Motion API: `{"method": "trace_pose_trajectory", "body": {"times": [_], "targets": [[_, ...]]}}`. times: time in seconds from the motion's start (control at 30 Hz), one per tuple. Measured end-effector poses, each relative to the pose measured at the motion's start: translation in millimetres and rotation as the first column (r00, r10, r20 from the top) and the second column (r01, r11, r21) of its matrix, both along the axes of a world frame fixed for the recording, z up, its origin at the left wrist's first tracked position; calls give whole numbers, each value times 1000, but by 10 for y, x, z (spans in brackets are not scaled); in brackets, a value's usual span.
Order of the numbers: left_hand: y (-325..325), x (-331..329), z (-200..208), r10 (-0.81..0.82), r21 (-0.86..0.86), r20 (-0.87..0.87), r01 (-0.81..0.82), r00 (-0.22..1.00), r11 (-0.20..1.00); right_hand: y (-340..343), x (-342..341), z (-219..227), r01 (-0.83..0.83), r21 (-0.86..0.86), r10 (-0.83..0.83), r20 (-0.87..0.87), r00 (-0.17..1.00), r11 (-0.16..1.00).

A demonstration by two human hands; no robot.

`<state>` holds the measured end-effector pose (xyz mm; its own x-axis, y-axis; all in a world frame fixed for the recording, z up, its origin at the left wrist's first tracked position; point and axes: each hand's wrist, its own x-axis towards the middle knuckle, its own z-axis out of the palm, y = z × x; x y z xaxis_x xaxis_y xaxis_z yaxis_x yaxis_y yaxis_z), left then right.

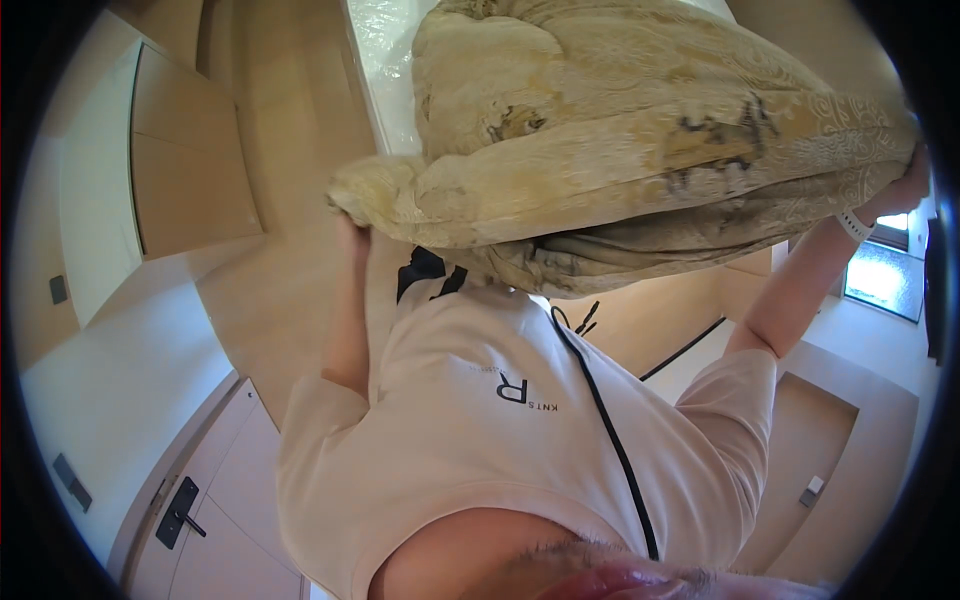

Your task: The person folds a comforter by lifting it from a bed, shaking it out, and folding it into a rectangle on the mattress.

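A large, thick quilt point(600, 170) in yellowish beige with a scroll pattern hangs spread between my two hands. Dark marks and stains show on its surface, and a deep fold runs along its lower side. At its left corner my left hand point(352, 228) is closed on the bunched fabric, which covers most of the fingers. My right hand point(908, 186) grips the opposite corner far out to the right, partly lost in the dark rim of the picture. A pale band point(853, 224) circles my right wrist.
Beyond the quilt lies a mattress-like white slab point(385, 60) in shiny clear film. Wood-toned floor point(290, 110) runs beside it. A cabinet point(190, 150) stands at the left, with a pale door point(225, 510) nearer. A window point(885, 282) is at the right. A black cord point(610, 420) hangs over my shirt.
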<state>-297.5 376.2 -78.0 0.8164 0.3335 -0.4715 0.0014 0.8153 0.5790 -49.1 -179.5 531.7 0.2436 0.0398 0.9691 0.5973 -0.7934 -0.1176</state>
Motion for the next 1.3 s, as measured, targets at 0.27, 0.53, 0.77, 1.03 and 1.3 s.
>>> {"method": "trace_pose_trajectory", "body": {"times": [0.27,0.53,0.77,1.03,1.3], "targets": [[1114,459,3270,234,384,153,-276,960,881,-2420,-1420,-422,187,173,-163,-145,976,967],[868,661,4368,-11,796,433,-376,902,475,-1962,-3469,-855,-23,658,254,-258,932,752],[1665,1940,4301,-118,335,221,38,968,941,-1569,-3661,-1416,778,369,-643,-438,628,508],[1214,1799,4286,-55,336,64,31,996,942,-1398,-3025,-1970,874,399,-734,-499,460,276],[1143,1257,4258,-49,760,267,-180,962,625,-1896,-2692,-1414,271,835,-229,-179,957,479]]}}
